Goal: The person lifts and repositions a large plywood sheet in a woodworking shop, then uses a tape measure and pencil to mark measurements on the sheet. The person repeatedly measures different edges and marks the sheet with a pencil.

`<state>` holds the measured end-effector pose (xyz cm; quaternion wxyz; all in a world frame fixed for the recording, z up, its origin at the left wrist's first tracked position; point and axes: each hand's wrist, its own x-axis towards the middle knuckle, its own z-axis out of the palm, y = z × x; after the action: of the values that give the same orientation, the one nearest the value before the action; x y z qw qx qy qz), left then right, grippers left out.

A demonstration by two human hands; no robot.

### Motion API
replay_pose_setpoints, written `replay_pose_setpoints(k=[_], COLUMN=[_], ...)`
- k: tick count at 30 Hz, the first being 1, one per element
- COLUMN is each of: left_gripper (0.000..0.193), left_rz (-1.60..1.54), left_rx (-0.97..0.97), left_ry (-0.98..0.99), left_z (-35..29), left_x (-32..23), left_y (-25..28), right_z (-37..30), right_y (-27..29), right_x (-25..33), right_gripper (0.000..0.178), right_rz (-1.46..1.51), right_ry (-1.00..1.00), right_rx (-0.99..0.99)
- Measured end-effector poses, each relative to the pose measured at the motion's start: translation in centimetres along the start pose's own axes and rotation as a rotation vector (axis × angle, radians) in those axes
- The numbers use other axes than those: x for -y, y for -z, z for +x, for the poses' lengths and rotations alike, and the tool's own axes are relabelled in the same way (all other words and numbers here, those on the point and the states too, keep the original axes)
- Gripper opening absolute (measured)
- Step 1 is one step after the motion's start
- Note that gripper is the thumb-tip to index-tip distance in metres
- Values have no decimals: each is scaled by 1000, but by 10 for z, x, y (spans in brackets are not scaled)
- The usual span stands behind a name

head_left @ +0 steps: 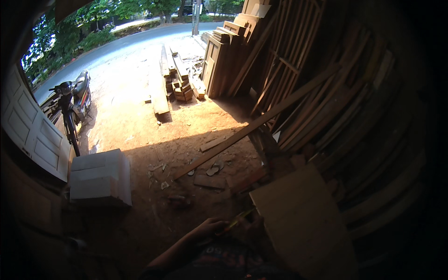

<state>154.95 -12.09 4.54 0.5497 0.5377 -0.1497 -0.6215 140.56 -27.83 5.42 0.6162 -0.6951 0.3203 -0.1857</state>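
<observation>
My left hand (212, 227) is low in the middle, its fingers closed around one end of a thin yellow strip (241, 216) that looks like a tape measure. The strip slants up to the right, toward the edge of a flat wooden panel (298, 210). My right hand (253, 225) is in deep shade beside the panel's left edge, near the strip's other end. Its fingers are too dark to make out. The panel leans at a tilt on my right, its lower part fading into shadow.
A long plank (256, 123) slants across the floor up to stacked boards (345, 107) on the right. White-grey boxes (100, 177) stand left, near a panelled door (32, 126) and a motorbike (77, 102). Wood scraps (212, 170) litter the ground; beams (175, 77) lie outside.
</observation>
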Motion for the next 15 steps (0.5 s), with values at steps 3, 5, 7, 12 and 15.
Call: replay_pose_setpoints(k=[3,5,7,12,15], left_gripper=[37,35,31,21,19], left_rz=[84,127,297,799,771], left_rx=[-7,-71,-167,-357,-359], left_ry=[-32,-93,-181,-578,-573], left_z=[3,7,13,24,27], left_x=[4,11,17,27,28], left_y=[3,1,-1,0,0], right_z=[4,6,7,13,17], right_y=[4,3,0,-10,-6], right_x=[-18,-25,-29,-34,-35], right_gripper=[21,24,26,28,24], right_rz=[-65,-197,-211,105,70], right_ry=[80,191,134,-111,-69], right_rx=[-26,-14,-42,-217,-312])
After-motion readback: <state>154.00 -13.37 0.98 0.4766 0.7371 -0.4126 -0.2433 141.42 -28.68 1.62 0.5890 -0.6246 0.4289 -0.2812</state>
